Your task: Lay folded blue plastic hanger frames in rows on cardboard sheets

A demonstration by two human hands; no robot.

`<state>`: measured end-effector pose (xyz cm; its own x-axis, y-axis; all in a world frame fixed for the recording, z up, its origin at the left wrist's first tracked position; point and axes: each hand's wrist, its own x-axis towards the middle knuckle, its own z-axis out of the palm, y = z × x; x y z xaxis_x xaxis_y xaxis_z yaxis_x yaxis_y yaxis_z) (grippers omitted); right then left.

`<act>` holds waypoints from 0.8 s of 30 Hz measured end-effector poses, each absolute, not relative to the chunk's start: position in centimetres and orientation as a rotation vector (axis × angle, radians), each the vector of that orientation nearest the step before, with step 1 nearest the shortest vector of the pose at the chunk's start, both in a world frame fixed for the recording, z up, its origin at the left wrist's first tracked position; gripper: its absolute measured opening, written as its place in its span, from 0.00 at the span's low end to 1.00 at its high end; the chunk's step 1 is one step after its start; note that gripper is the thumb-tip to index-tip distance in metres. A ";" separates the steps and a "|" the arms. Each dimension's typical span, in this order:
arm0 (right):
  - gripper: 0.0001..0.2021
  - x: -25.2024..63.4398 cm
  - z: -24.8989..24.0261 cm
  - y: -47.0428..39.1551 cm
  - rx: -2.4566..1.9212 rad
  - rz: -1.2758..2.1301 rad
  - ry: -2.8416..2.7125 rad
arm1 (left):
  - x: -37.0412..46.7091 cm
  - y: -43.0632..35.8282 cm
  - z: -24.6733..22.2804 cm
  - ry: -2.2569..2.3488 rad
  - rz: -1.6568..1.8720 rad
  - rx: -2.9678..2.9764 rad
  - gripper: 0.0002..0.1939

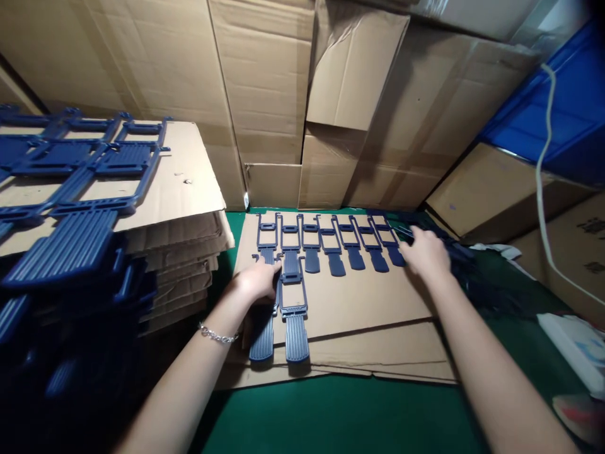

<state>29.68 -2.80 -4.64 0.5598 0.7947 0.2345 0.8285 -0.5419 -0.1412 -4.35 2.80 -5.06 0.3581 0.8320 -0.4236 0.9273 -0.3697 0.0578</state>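
Dark blue plastic frames with flat, ribbed tongues lie in a row on a cardboard sheet. In front of the row's left end is a second, shorter row, with a blue plastic frame lying flat. My left hand is beside it, with its fingers closed on the upper part of the leftmost blue frame of that row; the hand covers much of this piece. At the right end of the back row, my right hand reaches over a dark heap of blue parts, thumb and fingers apart.
At left, a stack of cardboard sheets carries more blue frames, some overhanging its front. Cardboard boxes wall off the back. A blue bin and a white cable are at right. The tabletop is green.
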 end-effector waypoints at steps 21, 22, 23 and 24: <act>0.23 45.6 -6.9 0.1 -2.959 -0.151 -1.307 | -4.2 2.5 -4.4 1.604 -0.453 2.230 0.44; 0.22 45.5 -5.9 0.0 -2.975 -0.178 -1.275 | -4.2 2.5 -4.3 1.603 -0.453 2.228 0.44; 0.22 45.2 -4.8 -0.1 -2.991 -0.189 -1.248 | -4.1 2.5 -4.4 1.603 -0.456 2.225 0.44; 0.21 44.9 -3.5 -0.3 -3.005 -0.187 -1.227 | -4.1 2.4 -4.4 1.604 -0.454 2.226 0.44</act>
